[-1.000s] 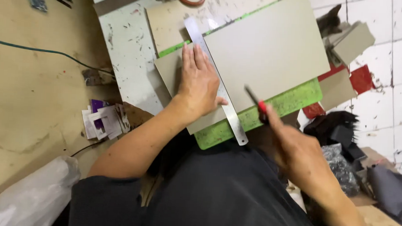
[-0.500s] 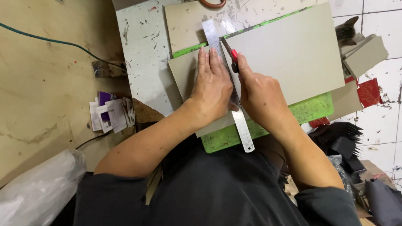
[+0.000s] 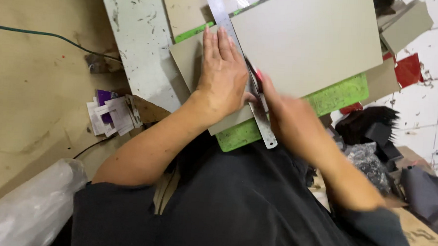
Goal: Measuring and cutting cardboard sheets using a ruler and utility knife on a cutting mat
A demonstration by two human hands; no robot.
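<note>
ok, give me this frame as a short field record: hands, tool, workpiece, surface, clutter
left hand: left hand flat, pressing the long steel ruler onto the grey cardboard sheet
right hand: right hand, blurred, holding a red-tipped cutting tool against the ruler's edge
surface: green cutting mat under the sheet
clutter: purple and white paper scraps on the left; dark fabric pieces on the right

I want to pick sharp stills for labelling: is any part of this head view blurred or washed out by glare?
In the head view, the right hand is smeared by motion blur, so its grip on the red-tipped knife is hard to read; the left hand, pressed flat on the steel ruler and grey board, is sharp; lighting is even, with no strong glare.
</note>
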